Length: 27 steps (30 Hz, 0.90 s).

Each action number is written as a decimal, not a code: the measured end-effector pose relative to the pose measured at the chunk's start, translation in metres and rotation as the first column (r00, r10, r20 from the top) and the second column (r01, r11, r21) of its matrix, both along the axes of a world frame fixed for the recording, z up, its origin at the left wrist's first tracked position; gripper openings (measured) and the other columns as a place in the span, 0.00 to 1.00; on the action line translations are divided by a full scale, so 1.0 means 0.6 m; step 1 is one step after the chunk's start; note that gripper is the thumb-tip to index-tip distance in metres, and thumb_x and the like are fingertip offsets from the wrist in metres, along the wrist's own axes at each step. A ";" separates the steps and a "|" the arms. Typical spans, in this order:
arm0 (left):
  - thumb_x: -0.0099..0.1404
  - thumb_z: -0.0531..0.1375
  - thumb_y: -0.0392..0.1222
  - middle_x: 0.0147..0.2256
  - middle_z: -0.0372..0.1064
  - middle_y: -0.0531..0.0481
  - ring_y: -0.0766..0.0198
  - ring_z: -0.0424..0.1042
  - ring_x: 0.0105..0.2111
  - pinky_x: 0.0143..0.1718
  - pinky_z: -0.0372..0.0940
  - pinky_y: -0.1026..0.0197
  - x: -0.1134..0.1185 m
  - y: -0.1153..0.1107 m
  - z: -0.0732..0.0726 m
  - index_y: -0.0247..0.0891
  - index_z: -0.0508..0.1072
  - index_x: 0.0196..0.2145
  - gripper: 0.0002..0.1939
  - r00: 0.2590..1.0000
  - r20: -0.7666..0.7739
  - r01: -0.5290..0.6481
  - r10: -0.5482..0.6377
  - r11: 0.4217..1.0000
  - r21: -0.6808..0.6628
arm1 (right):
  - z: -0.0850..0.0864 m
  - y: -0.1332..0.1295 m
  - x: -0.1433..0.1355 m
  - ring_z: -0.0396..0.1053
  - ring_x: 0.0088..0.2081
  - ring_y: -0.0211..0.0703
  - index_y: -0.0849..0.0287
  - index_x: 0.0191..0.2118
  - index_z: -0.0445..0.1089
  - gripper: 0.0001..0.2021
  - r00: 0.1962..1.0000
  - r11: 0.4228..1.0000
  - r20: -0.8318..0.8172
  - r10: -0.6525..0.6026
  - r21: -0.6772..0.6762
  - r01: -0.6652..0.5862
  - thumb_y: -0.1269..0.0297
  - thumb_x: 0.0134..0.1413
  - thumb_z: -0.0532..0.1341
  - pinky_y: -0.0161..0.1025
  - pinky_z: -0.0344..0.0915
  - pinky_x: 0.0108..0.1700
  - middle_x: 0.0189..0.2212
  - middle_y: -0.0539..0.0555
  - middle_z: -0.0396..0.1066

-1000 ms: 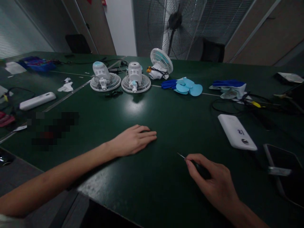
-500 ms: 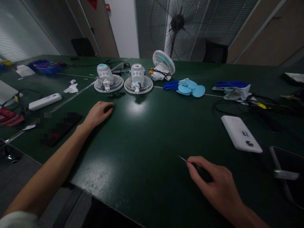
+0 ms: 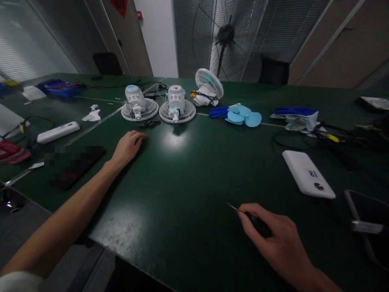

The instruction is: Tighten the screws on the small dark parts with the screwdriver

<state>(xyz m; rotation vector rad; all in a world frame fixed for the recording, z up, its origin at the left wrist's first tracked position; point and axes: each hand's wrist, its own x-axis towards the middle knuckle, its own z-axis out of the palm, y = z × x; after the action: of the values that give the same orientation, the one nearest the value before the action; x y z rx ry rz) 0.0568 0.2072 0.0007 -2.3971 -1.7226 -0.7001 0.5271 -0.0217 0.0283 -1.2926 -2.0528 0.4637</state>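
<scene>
In my right hand [image 3: 278, 239] is a screwdriver [image 3: 258, 224] with a dark handle. Its thin metal shaft points left, just above or against the green table [image 3: 188, 174]. My left hand [image 3: 127, 147] rests on the table, fingers curled and thumb drawn in. Whatever it may hold is hidden. Beyond it lies a small coil of dark cable [image 3: 150, 123]. Two white fans lie grille-down at the back, a left fan [image 3: 135, 97] and a middle fan [image 3: 176, 99]. A third fan [image 3: 209, 85] has its grille tilted up. Light-blue fan blades [image 3: 243, 115] lie on a blue glove [image 3: 218, 112].
On the right are a white power bank [image 3: 308, 174], a phone [image 3: 369, 211], gloves [image 3: 296, 115] and black cables [image 3: 285, 142]. A long white device [image 3: 58, 132], crumpled tissue [image 3: 92, 115] and a blurred dark object [image 3: 80, 166] lie left. A large standing fan [image 3: 225, 35] is behind the table.
The fingers of my left hand have closed, covering the dark spot seen between thumb and finger earlier. My right hand keeps its grip on the screwdriver. The view has shifted slightly.
</scene>
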 end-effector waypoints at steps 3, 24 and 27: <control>0.74 0.50 0.42 0.46 0.72 0.41 0.51 0.70 0.47 0.50 0.65 0.52 0.004 -0.001 0.004 0.37 0.77 0.50 0.18 0.999 -0.027 -0.020 0.021 0.999 0.050 | -0.001 -0.001 0.000 0.74 0.24 0.34 0.53 0.43 0.72 0.06 1.000 1.000 -0.003 0.023 -0.018 -0.023 0.62 0.68 0.58 0.31 0.69 0.27 0.28 0.45 0.76; 0.74 0.53 0.44 0.50 0.71 0.44 0.58 0.72 0.45 0.52 0.65 0.59 0.010 -0.010 0.020 0.34 0.75 0.56 0.20 0.983 0.098 -0.162 0.153 0.981 0.102 | -0.005 -0.008 0.005 0.73 0.29 0.37 0.55 0.43 0.72 0.07 0.999 0.987 -0.014 0.041 -0.152 -0.043 0.62 0.69 0.57 0.35 0.66 0.33 0.31 0.48 0.75; 0.74 0.53 0.46 0.51 0.71 0.44 0.58 0.72 0.44 0.51 0.66 0.60 0.006 -0.007 0.018 0.34 0.75 0.56 0.21 0.983 0.068 -0.175 0.168 0.977 0.118 | -0.006 -0.008 0.006 0.72 0.30 0.37 0.56 0.44 0.72 0.07 0.999 0.988 -0.026 0.033 -0.149 -0.037 0.63 0.69 0.57 0.35 0.66 0.34 0.31 0.48 0.74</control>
<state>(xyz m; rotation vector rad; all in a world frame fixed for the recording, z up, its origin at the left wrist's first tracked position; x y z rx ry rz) 0.0606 0.2030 0.0115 -2.1366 -1.8228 -0.8322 0.5306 -0.0264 0.0245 -1.3330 -2.0566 0.6565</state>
